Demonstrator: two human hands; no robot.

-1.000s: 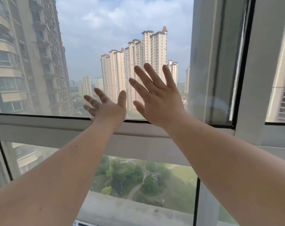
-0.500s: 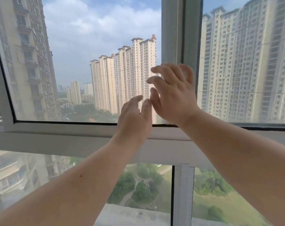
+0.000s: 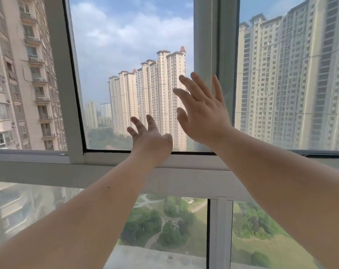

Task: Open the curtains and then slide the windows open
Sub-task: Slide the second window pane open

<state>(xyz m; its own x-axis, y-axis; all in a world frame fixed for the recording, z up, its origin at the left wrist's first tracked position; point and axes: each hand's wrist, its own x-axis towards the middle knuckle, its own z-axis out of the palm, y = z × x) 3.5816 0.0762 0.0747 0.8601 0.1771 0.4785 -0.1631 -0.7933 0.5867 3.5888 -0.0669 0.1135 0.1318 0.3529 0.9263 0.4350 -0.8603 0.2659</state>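
Two open hands, left hand (image 3: 152,140) lower, right hand (image 3: 203,115) higher, spread fingers against the window (image 3: 129,74), gripping nothing.

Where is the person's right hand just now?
In the head view, the right hand is raised right of centre, fingers spread, in front of the window's upright frame post, above and right of the left hand.
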